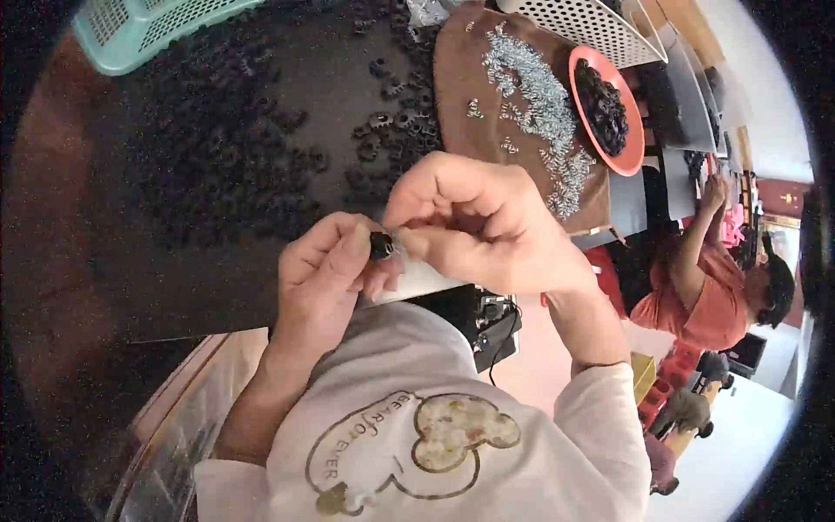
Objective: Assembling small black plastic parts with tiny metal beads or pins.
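Between the thumb and fingers of my left hand [323,274] is a small black plastic part [381,245], held just above the table's near edge. My right hand [487,226] meets it from the right, thumb and forefinger pinched together against the part. A blurred, pale glint shows at those fingertips, too small to name. Beyond my hands, many loose black clip-shaped parts [396,135] lie on the dark table. A heap of small silvery coil springs [531,87] is spread over a brown cloth [465,78] at the right.
An orange-red dish [637,143] full of black pieces stands right of the springs. At the back are a teal basket [113,61] and a white perforated basket [600,30]. A person in an orange-red shirt [700,300] works at the far right. A cable hangs below the table edge.
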`<state>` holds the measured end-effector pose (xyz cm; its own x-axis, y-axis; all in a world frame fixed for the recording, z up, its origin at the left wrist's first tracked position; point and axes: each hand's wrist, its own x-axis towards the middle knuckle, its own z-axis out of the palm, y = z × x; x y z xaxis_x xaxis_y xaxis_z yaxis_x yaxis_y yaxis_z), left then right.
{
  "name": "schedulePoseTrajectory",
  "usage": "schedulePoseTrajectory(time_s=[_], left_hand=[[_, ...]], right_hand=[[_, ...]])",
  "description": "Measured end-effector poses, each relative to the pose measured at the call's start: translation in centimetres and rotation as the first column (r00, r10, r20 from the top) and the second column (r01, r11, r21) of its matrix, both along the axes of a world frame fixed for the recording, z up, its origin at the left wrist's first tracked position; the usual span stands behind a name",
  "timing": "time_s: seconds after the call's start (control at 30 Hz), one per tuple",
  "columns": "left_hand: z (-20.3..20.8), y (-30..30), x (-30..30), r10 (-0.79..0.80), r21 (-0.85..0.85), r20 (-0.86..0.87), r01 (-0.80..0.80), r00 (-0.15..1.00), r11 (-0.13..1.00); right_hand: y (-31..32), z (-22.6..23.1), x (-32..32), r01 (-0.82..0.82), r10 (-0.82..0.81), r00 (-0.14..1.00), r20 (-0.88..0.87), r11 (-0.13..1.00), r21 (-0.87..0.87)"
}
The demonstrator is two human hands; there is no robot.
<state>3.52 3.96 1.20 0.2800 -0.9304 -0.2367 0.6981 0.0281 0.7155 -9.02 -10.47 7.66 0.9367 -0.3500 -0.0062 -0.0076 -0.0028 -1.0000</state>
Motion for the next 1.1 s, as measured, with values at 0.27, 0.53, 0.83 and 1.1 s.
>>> schedulePoseTrajectory(time_s=[0.27,0.53,0.83,1.1], left_hand=[[0.1,0.5,0.6,-0.012,-0.009,-0.05,0.012,0.999,1.0],[0.4,0.5,0.4,-0.001,-0.034,-0.04,0.0,0.999,0.999],[0.2,0.8,0.6,-0.028,-0.086,0.006,0.028,1.0,0.996],[-0.8,0.0,0.9,-0.088,-0.134,0.046,0.093,0.995,0.987]], right_hand=[[0.8,-0.7,0.5,0.022,-0.023,1.0,-0.013,0.994,-0.104],[1.9,-0.8,0.7,0.017,-0.016,1.0,0.003,0.997,-0.078],[1.4,-1.5,0.5,-0.004,0.0,0.998,-0.059,0.997,-0.075],[-7.1,-2.8,4.8,0.183,-0.223,0.971,0.082,0.48,-0.858]])
